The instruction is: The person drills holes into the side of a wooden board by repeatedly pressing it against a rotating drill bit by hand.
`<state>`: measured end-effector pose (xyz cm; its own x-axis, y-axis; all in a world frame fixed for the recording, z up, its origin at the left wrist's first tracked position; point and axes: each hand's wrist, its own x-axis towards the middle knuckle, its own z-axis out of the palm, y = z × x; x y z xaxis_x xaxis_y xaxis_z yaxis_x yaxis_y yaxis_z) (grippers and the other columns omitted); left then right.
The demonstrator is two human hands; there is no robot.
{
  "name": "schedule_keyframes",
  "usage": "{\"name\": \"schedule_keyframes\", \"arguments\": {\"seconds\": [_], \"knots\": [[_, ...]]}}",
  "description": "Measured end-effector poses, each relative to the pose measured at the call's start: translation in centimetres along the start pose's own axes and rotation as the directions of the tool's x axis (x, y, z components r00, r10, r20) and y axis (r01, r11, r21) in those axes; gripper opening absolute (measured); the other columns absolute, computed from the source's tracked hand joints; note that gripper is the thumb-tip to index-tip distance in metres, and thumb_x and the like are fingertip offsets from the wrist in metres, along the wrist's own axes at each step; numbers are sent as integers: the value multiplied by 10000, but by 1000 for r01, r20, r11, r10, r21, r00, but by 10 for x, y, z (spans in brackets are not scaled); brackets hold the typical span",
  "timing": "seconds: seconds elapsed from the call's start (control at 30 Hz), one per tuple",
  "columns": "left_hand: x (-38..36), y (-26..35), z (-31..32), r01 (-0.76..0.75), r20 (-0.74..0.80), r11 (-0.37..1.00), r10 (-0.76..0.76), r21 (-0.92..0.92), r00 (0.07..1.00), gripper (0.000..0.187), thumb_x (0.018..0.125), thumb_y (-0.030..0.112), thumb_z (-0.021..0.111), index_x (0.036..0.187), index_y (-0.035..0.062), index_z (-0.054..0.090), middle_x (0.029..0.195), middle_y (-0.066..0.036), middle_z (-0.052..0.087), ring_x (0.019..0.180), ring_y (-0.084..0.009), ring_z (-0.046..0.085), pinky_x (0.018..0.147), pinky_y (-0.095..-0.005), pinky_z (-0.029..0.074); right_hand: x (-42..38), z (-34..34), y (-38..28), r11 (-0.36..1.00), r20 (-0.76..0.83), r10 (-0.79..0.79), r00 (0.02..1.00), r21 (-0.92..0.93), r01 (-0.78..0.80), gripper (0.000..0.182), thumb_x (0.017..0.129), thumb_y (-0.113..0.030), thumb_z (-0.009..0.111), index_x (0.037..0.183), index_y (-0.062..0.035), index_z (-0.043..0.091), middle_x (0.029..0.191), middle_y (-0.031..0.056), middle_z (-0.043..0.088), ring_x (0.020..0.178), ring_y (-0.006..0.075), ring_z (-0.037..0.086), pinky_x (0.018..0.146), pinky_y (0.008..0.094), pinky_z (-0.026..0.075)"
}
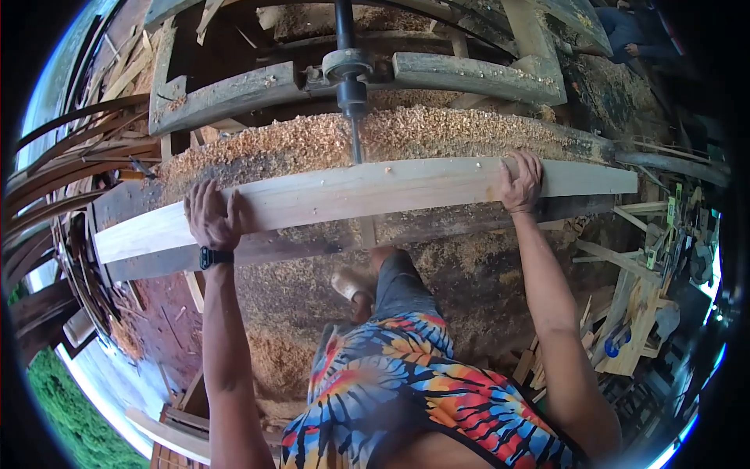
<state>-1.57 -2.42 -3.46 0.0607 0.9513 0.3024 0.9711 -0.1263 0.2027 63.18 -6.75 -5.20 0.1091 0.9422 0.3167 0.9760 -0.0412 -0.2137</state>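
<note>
A long pale wooden plank (pixel 367 187) lies across the view on a dark work surface, its far edge against a thin spinning-tool bit (pixel 357 144) below a dark spindle (pixel 351 94). My left hand (pixel 212 217), with a black watch at the wrist, grips the plank near its left part, fingers over the top face. Toward the plank's right part, my right hand (pixel 522 181) holds it with fingers over the far edge and the thumb on top. Wood shavings (pixel 312 139) are heaped along the far side of the plank.
Behind the spindle stands a wooden frame (pixel 476 76). Curved wooden strips (pixel 78 152) are stacked at the left. Scrap wood and a blue object (pixel 617 341) lie at the right. Another person (pixel 634 39) is partly visible at the top right.
</note>
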Motion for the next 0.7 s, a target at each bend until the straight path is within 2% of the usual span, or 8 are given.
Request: {"name": "schedule_keyframes", "arguments": {"seconds": [0.1, 0.2, 0.6, 0.7], "knots": [[4, 2, -2, 5, 6, 1000, -5, 13, 1000, 509, 948, 417, 705, 1272, 24, 701, 1378, -204, 672, 1363, -395, 565, 1221, -558, 316, 2, 0, 1, 1000, 3, -2, 1000, 0, 2, 434, 941, -435, 709, 1150, -55, 711, 1244, 138, 672, 1295, 367, 542, 1139, 501, 399], [4, 2, -1, -2, -12, 1000, 2, 21, 1000, 473, 944, 381, 734, 1284, 54, 706, 1371, -167, 686, 1371, -376, 563, 1223, -525, 317, 4, 0, -1, 1000, 13, 4, 1000, -11, -4, 445, 940, -448, 707, 1148, -55, 712, 1244, 139, 670, 1296, 365, 542, 1140, 502, 388], [16, 0, 0, -25, 2, 1000, 25, 7, 1000, 450, 948, 359, 728, 1276, 51, 709, 1361, -168, 692, 1353, -373, 583, 1212, -516, 331, 11, -2, -4, 1000, 29, -2, 1000, -11, 2, 450, 934, -429, 706, 1178, -50, 711, 1252, 148, 661, 1297, 364, 538, 1133, 511, 383], [18, -1, 2, -10, 10, 1000, 10, -20, 1000, 511, 936, 409, 706, 1264, 18, 710, 1353, -210, 684, 1352, -417, 572, 1215, -543, 329, 13, -2, -3, 1000, 40, 4, 999, -18, -4, 455, 937, -431, 704, 1184, -48, 708, 1257, 150, 660, 1298, 368, 536, 1134, 511, 383]]}}
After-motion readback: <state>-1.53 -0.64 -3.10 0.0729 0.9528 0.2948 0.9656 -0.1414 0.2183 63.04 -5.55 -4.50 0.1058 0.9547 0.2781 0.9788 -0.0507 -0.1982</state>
